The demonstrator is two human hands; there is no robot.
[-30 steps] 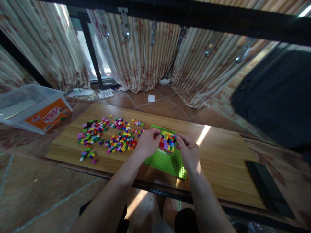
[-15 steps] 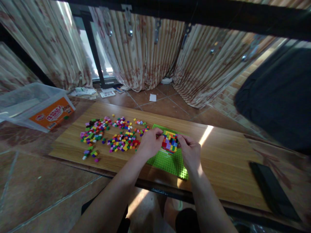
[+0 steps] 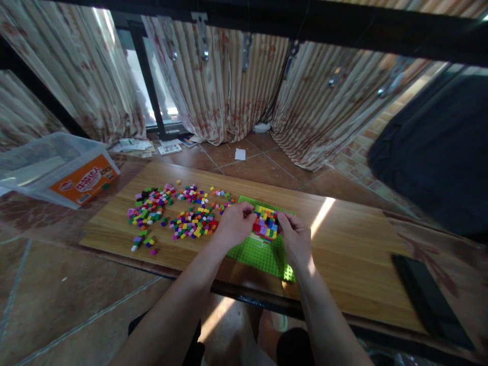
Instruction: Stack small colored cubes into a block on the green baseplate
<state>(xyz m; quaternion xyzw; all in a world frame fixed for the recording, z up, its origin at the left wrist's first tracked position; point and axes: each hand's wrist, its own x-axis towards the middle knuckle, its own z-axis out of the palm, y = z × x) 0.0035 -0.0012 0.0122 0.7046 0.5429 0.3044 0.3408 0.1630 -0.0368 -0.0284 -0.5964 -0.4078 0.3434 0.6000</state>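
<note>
A block of small multicoloured building bricks (image 3: 266, 224) stands on a bright green studded baseplate (image 3: 263, 257). My left hand (image 3: 237, 222) is at the block's left side, its thumb and fingers curled against the edge. At the right side, my right hand (image 3: 294, 235) has its thumb and fingertips closed on the block's edge. The two hands grip the block between them. My fingers partly hide both of its sides, and I cannot tell whether a loose brick is under either fingertip.
Loose coloured bricks (image 3: 194, 222) lie in piles on the wooden board (image 3: 354, 259), left of the baseplate. A clear plastic bin (image 3: 86, 173) with an orange label stands at the far left. A flat black object (image 3: 429, 297) lies at the right end. Curtains hang behind.
Both hands stay at the brick block, with only a slight shift of the right hand to the left. The baseplate has moved a little left; the loose bricks look the same.
</note>
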